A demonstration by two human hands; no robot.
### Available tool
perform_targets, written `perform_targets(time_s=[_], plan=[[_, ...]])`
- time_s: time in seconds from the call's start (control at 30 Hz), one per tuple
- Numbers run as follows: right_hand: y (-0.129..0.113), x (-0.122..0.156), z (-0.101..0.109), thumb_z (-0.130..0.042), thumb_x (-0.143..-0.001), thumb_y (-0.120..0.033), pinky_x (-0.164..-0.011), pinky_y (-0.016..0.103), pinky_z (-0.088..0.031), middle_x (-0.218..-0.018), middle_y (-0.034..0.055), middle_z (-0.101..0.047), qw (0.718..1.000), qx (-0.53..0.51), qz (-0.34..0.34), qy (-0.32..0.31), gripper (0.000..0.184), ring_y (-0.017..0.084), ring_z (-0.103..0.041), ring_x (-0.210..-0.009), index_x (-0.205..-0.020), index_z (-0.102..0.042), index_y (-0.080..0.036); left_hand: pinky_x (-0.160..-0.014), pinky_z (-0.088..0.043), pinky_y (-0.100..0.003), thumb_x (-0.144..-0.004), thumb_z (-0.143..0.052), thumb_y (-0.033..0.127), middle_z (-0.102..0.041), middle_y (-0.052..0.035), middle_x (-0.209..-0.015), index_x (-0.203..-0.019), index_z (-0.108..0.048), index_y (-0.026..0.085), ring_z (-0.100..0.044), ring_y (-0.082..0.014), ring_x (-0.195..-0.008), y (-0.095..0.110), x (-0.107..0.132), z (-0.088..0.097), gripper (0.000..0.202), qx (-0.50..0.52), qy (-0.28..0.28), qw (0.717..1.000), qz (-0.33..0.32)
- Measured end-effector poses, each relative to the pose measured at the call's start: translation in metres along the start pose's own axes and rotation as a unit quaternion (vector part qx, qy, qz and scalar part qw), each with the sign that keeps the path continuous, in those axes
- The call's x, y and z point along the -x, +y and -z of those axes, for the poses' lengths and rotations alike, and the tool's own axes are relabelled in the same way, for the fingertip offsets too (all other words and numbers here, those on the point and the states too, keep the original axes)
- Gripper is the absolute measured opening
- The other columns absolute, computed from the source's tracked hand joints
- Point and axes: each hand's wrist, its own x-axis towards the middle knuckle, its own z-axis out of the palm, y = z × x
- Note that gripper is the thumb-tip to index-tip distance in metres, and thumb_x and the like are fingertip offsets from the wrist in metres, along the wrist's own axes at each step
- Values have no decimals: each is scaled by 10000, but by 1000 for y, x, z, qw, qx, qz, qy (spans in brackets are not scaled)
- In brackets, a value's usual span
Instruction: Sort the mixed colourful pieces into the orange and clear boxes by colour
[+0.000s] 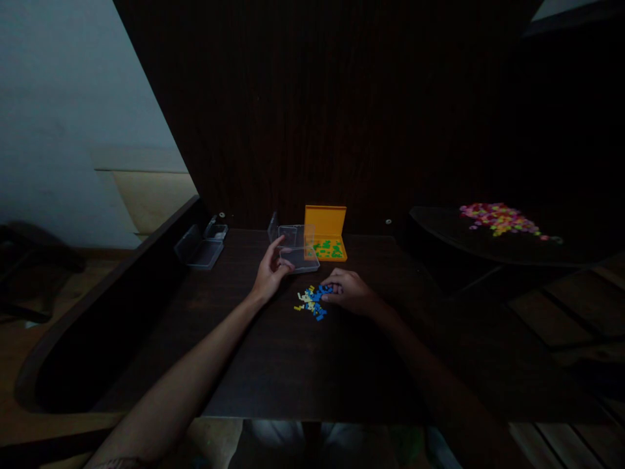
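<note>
A small heap of blue, yellow and white pieces [310, 302] lies on the dark wooden table [293, 365]. My right hand [349, 292] rests at the heap's right edge, fingers curled down onto the blue pieces. My left hand [270, 272] touches the near left corner of an open clear plastic box [299, 255], thumb and fingers apart around its edge. Behind the clear box stands an open orange box [326, 240] with green pieces inside.
Another open clear box [202, 250] sits at the table's left rear by the raised side rail. A pile of pink and yellow pieces [498, 218] lies on a dark surface to the right. A dark wood panel rises behind the table.
</note>
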Motion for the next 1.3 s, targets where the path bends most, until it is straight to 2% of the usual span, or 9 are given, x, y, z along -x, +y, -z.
perform_targets(time_s=[0.3, 0.47, 0.6, 0.87, 1.0, 1.13, 1.3], plan=[[-2, 0, 2, -768, -686, -222, -575, 244, -465, -776, 25, -659, 999, -22, -35, 7, 173, 111, -570, -587, -853, -765, -178, -728, -562, -290, -730, -663, 172, -602, -87, -1176, -1408, -424, 249, -632, -116, -745, -1, 0, 0, 723, 14, 8, 1000, 4], [6, -2, 6, -730, -689, -176, -576, 253, -474, -733, 26, -662, 998, -4, -52, 37, 95, 122, -578, -573, -778, -762, -187, -737, -559, -286, -743, -658, 177, -598, -94, -1199, -1428, -402, 240, -626, -110, -745, -3, 0, 1, 734, 9, 5, 1000, 6], [11, -2, 11, -709, -709, -165, -588, 254, -473, -734, 28, -657, 998, 32, -46, 33, 114, 129, -582, -592, -808, -763, -184, -744, -563, -293, -737, -665, 176, -598, -96, -1205, -1425, -406, 243, -629, -112, -746, -4, 0, 1, 738, 9, 0, 1000, 2], [11, 1, 4, -604, -759, -45, -743, 285, -479, -865, 62, -683, 991, 116, -14, 60, 208, 174, -621, -792, -864, -733, -170, -713, -561, -260, -723, -680, 154, -607, -78, -1174, -1405, -430, 239, -646, -99, -725, -1, 1, -2, 731, 33, 6, 999, 7], [15, 2, 1, -576, -758, -9, -820, 336, -467, -906, 71, -693, 985, 151, -6, 84, 240, 213, -615, -893, -847, -716, -182, -710, -556, -254, -689, -730, 166, -594, -106, -1219, -1422, -406, 236, -668, -106, -738, 0, 2, -6, 804, 45, 3, 999, 17], [18, 2, 0, -582, -772, -20, -835, 352, -454, -903, 67, -692, 984, 154, -4, 94, 225, 215, -604, -882, -842, -706, -194, -712, -549, -244, -678, -768, 180, -565, -132, -1275, -1429, -393, 242, -680, -114, -768, 1, 4, -10, 842, 51, -4, 998, 26], [11, 2, 0, -574, -779, -13, -785, 317, -430, -897, 76, -663, 979, 181, -47, 75, 208, 217, -581, -889, -834, -680, -184, -712, -549, -249, -682, -780, 199, -570, -134, -1270, -1428, -395, 242, -680, -122, -777, 0, 4, -11, 840, 46, -1, 999, 25]])
